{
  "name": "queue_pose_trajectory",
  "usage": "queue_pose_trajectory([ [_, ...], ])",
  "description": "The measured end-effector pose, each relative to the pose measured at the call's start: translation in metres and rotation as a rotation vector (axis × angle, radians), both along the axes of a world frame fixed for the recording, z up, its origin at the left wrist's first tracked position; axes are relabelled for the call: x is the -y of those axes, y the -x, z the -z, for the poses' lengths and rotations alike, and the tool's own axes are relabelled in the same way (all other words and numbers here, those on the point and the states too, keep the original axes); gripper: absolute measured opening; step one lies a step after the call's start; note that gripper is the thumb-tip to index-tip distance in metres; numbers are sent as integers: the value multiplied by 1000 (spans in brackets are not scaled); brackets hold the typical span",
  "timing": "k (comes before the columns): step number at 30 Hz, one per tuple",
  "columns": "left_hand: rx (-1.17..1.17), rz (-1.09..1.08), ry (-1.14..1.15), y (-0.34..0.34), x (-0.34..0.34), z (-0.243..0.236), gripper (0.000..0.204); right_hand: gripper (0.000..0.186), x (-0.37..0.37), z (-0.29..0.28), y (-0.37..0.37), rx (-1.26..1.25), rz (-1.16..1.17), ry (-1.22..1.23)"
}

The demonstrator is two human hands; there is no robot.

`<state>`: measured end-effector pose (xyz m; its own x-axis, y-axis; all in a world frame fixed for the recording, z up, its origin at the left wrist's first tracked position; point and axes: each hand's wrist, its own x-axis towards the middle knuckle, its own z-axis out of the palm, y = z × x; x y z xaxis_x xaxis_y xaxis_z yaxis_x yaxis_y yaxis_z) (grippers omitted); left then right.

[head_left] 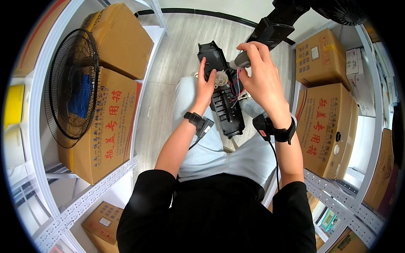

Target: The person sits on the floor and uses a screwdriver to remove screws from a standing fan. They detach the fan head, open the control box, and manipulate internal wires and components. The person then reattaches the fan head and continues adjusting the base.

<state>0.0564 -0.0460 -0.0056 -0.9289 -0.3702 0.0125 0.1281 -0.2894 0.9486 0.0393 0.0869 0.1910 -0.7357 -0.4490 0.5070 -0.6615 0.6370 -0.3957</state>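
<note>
A long black plastic housing [230,123], with a row of push-button switches [221,105] and coloured wires [237,86], lies tilted across my lap. My left hand [205,89] holds its upper left side, index finger and thumb spread along it. The thumb touches a whitish round part [221,78], maybe a timer. To the right of that, my right hand [263,78] grips a short grey cylinder [242,60] with a pale end pointing left toward the housing. The exact kind of cylinder cannot be made out. Some fingers of both hands are hidden.
A black stand with a fan motor [344,12] reaches in at the upper right. Metal shelves flank me, with cardboard boxes [112,122] on the left and more boxes [318,126] on the right. A black wire fan guard [71,88] leans against the left boxes. Cabled bands circle both wrists.
</note>
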Motion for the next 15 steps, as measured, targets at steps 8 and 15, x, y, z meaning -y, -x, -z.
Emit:
queue_pose_trajectory([
  [8, 23, -2, 52, 0, 3, 5, 59, 35, -6, 0, 7, -84, 42, -212],
  [15, 13, 3, -39, -4, -1, -12, 59, 24, 1, -5, -1, 121, 241, -247],
])
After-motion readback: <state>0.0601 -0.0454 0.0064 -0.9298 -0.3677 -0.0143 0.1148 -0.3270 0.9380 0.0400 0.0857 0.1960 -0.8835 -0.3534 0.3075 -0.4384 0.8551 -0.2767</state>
